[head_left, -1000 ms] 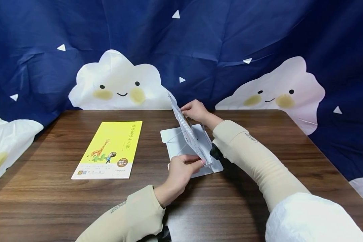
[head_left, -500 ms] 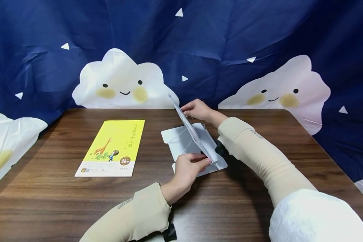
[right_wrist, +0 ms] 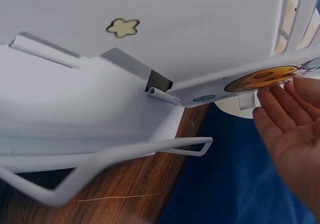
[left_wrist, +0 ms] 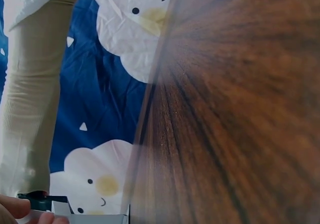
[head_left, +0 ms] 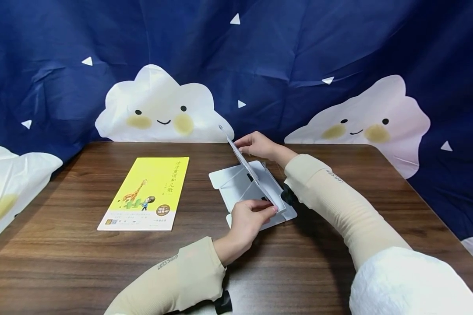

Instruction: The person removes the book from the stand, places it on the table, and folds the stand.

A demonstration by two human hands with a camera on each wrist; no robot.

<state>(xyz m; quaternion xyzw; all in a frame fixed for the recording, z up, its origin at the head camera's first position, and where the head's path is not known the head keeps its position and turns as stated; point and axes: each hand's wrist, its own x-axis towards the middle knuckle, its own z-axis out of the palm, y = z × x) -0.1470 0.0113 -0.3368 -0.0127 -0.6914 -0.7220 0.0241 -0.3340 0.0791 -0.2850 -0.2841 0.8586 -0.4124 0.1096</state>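
Note:
A white metal book stand (head_left: 230, 183) lies with its base on the table, and its back panel is raised and seen nearly edge-on. In the head view my left hand (head_left: 245, 220) pinches the panel's near lower end between thumb and fingers. My right hand (head_left: 258, 145) grips the panel's far end. The right wrist view shows the panel (right_wrist: 200, 29) with a star and a printed orange planet (right_wrist: 262, 78), a wire support (right_wrist: 145, 146) beside the base, and my right fingers and thumb at the panel's edge. Only left fingertips (left_wrist: 12, 206) show in the left wrist view.
A yellow children's book (head_left: 146, 192) with a giraffe on its cover lies to the left of the stand. The brown wooden table (head_left: 82, 267) ends at a blue curtain (head_left: 260, 48) with cloud faces.
The raised panel has turned from showing its printed face to nearly edge-on, its near end shifting right with my left hand. Both hands keep their hold, and the camera view has shifted slightly.

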